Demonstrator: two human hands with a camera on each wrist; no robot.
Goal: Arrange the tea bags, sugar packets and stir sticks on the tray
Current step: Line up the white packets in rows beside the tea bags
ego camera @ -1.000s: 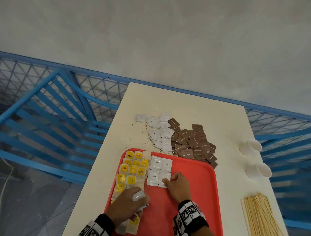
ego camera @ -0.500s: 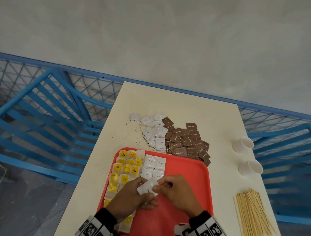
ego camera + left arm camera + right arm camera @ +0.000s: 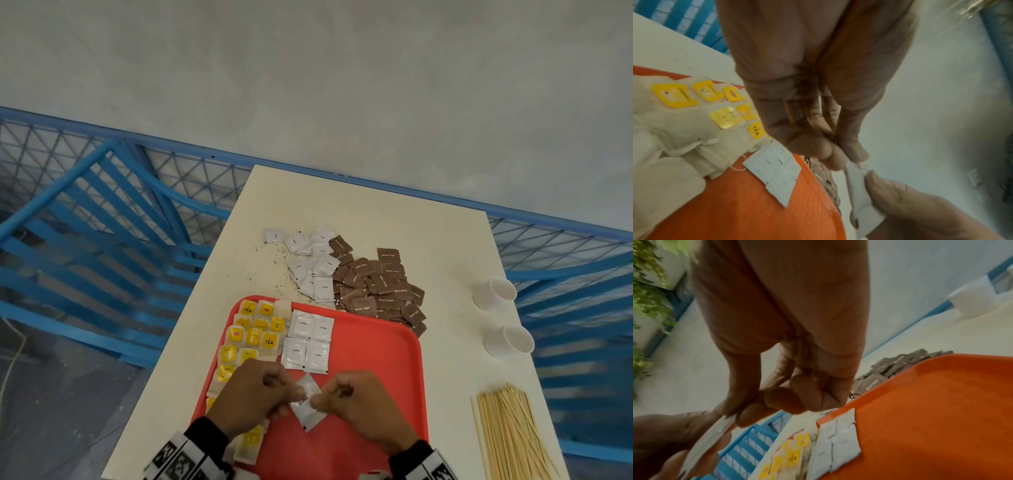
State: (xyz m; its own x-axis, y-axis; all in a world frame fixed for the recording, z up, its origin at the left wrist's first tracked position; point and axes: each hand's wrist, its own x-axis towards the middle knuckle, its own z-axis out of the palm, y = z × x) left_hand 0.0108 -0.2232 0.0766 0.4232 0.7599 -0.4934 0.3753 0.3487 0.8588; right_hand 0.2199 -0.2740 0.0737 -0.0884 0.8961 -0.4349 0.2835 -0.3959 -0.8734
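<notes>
Head view shows left hand [image 3: 253, 394] and right hand [image 3: 356, 399] each pinching a white packet [image 3: 308, 406] above the tray [image 3: 373, 346], likely squaring it for the white block [image 3: 308, 341].

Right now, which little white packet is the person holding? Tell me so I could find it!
Find the red tray at the near end of the table. Above its near middle, the left hand and right hand pinch one white packet between them. Unlike the four white packets lying flat in a square, it is lifted and turned cornerwise.
</notes>
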